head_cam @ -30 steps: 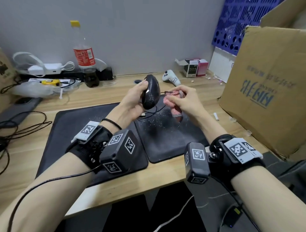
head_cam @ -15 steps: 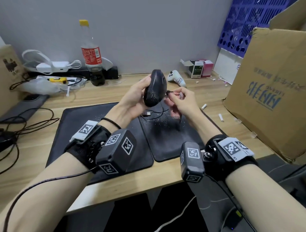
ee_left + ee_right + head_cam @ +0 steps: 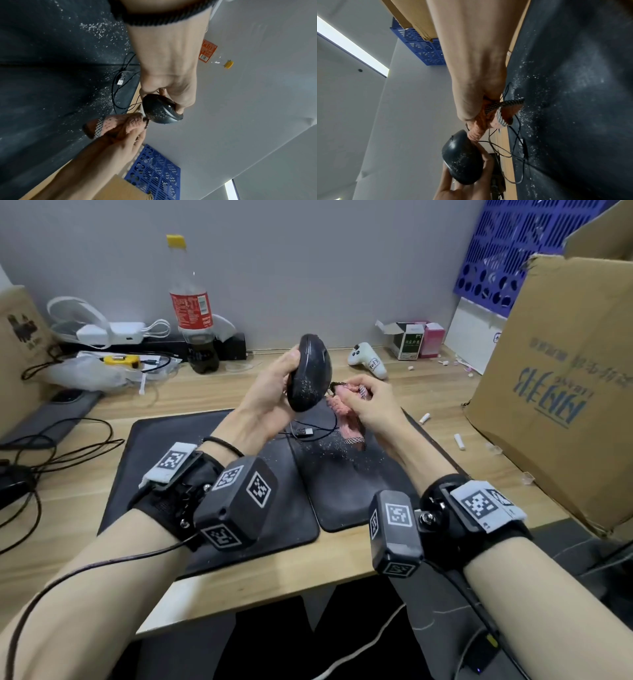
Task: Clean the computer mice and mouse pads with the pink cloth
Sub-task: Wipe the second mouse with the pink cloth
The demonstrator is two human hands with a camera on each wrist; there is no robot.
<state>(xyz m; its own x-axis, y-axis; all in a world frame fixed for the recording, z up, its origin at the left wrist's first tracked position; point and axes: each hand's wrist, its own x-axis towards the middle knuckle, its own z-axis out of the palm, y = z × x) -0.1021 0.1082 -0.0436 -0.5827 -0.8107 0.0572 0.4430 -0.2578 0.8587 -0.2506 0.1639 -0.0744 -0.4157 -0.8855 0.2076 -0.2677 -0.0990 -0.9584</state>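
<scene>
My left hand (image 3: 274, 392) holds a black wired mouse (image 3: 310, 374) upright above the desk, its shell speckled with white dust (image 3: 158, 108) (image 3: 462, 155). My right hand (image 3: 368, 402) grips the bunched pink cloth (image 3: 346, 416) just right of the mouse; the cloth (image 3: 116, 125) (image 3: 481, 121) touches the mouse's edge and part of it hangs down. Below lie two black mouse pads: the left one (image 3: 164, 446) and the right one (image 3: 346, 491), which is dusted with white specks. The mouse cable and its USB plug (image 3: 305, 433) lie on the pads.
A cola bottle (image 3: 193, 313), chargers and cables (image 3: 102, 330) crowd the back left. A white game controller (image 3: 366, 359) and small boxes (image 3: 416, 338) sit at the back. A big cardboard box (image 3: 561, 378) stands on the right, with small white bits (image 3: 459, 441) near it.
Both hands stay close together over the right pad. The cloth, tucked in my right hand half a second ago, now hangs lower against the mouse's edge. The mouse is raised slightly.
</scene>
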